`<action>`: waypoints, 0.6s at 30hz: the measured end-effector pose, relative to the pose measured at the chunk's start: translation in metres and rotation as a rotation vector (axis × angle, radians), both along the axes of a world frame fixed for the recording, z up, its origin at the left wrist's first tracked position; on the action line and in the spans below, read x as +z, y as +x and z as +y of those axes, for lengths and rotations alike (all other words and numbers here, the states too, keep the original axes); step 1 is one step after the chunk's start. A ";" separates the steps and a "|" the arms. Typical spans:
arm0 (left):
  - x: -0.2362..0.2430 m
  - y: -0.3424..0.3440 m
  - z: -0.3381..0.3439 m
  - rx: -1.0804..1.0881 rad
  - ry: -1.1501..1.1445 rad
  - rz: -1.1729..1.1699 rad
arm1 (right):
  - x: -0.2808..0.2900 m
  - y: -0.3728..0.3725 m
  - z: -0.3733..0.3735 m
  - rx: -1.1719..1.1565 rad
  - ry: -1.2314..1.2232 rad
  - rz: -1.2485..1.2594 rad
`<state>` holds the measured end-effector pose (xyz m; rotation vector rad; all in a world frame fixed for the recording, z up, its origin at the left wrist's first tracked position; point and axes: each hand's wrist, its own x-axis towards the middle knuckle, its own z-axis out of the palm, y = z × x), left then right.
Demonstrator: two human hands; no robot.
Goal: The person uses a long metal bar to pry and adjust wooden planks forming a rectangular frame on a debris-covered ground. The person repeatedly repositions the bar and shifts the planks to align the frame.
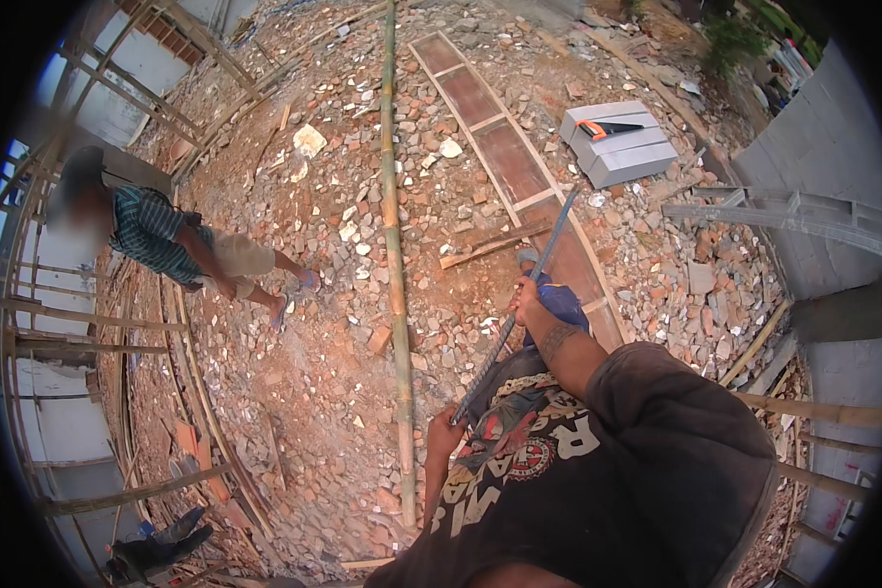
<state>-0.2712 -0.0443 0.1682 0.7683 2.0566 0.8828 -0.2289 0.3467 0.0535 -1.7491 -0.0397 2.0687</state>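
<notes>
A long, narrow blue-grey metal bar (496, 351) with a ribbed look slants across the front of my body. My right hand (526, 301) is closed around its middle. Lower down and to the left, my left hand (445, 431) grips the bar near its lower end. The upper end of the bar points away over a framed brown panel (514, 162) lying on the rubble. A rough wooden plank (490, 247) lies just beyond my right hand, with one end by the panel.
Broken brick and stone rubble (343, 323) covers the ground. A long bamboo pole (392, 245) runs lengthwise left of me. Grey blocks (622, 162) bear an orange-handled saw (610, 127). A metal frame (784, 211) juts in at right. Another person (167, 235) walks at left near bamboo scaffolding (98, 323).
</notes>
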 end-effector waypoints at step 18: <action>0.034 -0.133 0.205 0.135 -0.003 -0.242 | 0.001 -0.050 0.190 -0.207 0.032 -0.159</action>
